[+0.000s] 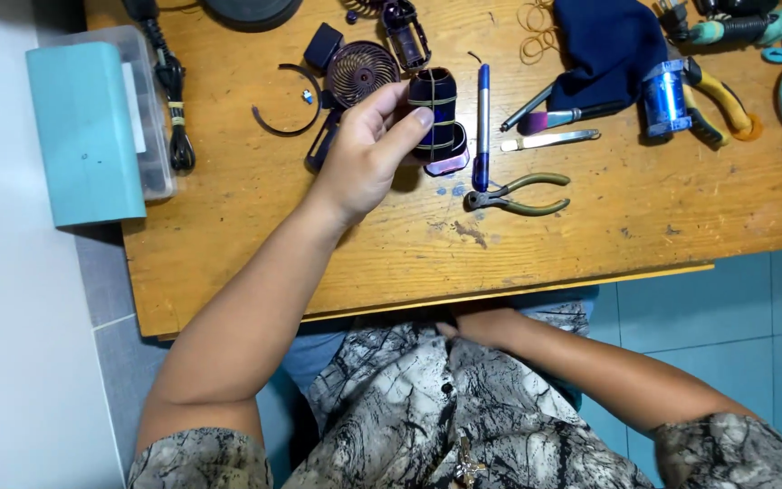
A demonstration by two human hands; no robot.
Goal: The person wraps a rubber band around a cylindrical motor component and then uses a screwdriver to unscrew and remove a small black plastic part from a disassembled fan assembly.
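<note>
Head view: wooden worktop (590, 235) carries a round fan grille (362, 72), a blue pen (482, 122), green-handled pliers (518, 195), tweezers (549, 139), a dark cloth (610, 45) and a teal box (83, 127) at the left edge. Left hand (364, 154) grips a dark cylindrical housing (436, 122) between thumb and fingertips, just left of the pen; long axis roughly vertical in frame, pink-rimmed end toward the person. Right hand (486, 326) sits below the worktop edge, mostly hidden; grip cannot be told
</note>
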